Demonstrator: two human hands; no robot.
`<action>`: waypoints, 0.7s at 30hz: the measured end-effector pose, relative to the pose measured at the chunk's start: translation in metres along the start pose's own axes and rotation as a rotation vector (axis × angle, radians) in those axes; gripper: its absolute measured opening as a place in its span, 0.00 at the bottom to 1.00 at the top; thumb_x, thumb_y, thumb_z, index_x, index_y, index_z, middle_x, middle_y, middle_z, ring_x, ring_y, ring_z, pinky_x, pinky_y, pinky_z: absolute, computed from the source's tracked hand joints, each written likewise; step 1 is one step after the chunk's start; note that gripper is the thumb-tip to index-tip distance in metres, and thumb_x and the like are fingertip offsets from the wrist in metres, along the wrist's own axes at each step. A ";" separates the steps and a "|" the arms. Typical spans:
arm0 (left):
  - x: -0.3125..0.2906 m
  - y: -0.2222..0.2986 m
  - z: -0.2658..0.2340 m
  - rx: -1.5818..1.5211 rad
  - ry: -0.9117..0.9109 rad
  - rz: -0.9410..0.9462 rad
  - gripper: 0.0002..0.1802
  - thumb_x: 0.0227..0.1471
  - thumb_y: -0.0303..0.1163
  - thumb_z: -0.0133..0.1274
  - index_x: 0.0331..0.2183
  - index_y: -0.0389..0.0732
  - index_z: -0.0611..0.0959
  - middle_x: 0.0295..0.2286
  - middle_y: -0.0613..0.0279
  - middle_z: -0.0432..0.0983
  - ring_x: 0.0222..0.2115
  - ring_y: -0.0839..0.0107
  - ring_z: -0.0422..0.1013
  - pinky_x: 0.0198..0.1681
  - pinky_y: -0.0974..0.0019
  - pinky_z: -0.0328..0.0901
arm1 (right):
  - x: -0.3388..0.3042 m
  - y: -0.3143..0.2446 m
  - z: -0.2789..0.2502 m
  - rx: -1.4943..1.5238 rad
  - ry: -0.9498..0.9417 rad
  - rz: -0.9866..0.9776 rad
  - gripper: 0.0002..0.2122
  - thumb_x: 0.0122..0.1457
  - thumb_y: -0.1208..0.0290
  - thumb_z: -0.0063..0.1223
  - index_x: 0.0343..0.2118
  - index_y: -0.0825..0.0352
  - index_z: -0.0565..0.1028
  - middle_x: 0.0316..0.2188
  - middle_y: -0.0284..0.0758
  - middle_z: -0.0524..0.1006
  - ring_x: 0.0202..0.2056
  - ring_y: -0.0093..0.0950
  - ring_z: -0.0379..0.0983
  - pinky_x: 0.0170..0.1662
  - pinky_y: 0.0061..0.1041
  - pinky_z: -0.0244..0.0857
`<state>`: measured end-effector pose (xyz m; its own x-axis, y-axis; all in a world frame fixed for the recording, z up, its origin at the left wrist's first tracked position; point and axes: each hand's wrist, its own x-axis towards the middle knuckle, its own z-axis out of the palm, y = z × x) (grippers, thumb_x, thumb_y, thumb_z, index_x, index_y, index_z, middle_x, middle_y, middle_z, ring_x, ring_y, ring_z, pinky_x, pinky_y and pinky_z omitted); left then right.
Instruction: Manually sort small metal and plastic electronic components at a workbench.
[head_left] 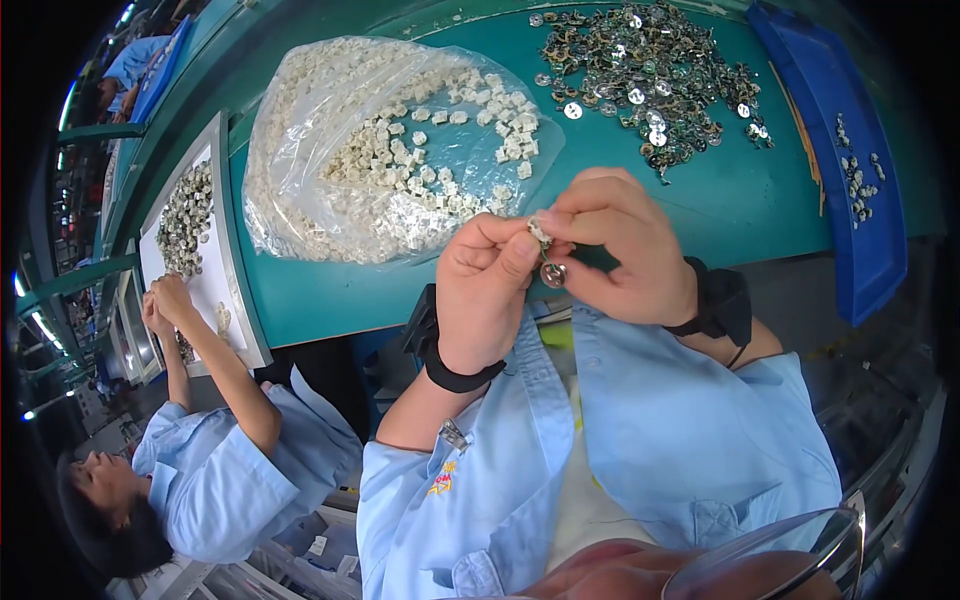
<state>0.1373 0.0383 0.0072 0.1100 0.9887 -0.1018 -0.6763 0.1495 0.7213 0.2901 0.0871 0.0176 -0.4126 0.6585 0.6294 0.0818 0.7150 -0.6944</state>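
My left hand [485, 285] and my right hand [625, 245] meet in front of my chest, fingers closed around one small assembly. Its upper part is a small white plastic piece [538, 233], pinched between the fingertips of both hands. Below that hangs a shiny round metal disc [553, 273], beside my right thumb. Fingertips partly cover where the two parts join. Just beyond my left hand lies a clear plastic bag [290, 150] with many loose white plastic pieces [400, 160] in and on it. Past my right hand is a heap of round metal parts [650, 75].
The green table [310, 300] carries the bag and heap. At its right stands a blue tray [865, 275] with several small assemblies. On the left, a co-worker [230, 460] handles small parts over a white tray [232, 290].
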 end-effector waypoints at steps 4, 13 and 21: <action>0.005 -0.001 0.004 -0.172 -0.100 -0.133 0.04 0.50 0.24 0.46 0.30 0.34 0.72 0.32 0.56 0.72 0.31 0.76 0.69 0.37 0.74 0.63 | -0.001 0.002 -0.003 -0.125 0.044 -0.067 0.14 0.34 0.83 0.59 0.28 0.65 0.72 0.28 0.32 0.69 0.29 0.31 0.65 0.31 0.25 0.59; 0.008 -0.011 0.003 -0.290 -0.166 -0.145 0.14 0.51 0.26 0.47 0.41 0.37 0.66 0.33 0.58 0.71 0.31 0.76 0.69 0.37 0.75 0.63 | -0.005 -0.003 -0.012 -0.145 0.017 -0.132 0.13 0.31 0.82 0.60 0.24 0.65 0.72 0.27 0.31 0.69 0.27 0.30 0.65 0.29 0.25 0.59; 0.003 -0.007 0.009 -0.195 -0.237 -0.103 0.28 0.50 0.28 0.48 0.51 0.39 0.57 0.33 0.60 0.70 0.31 0.77 0.68 0.36 0.75 0.63 | -0.005 -0.015 -0.014 -0.088 0.033 -0.052 0.12 0.32 0.80 0.61 0.23 0.65 0.72 0.26 0.31 0.69 0.27 0.31 0.64 0.29 0.26 0.58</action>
<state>0.1488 0.0406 0.0080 0.3360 0.9418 0.0112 -0.7774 0.2706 0.5679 0.3035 0.0763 0.0290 -0.3883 0.6261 0.6762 0.1405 0.7654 -0.6280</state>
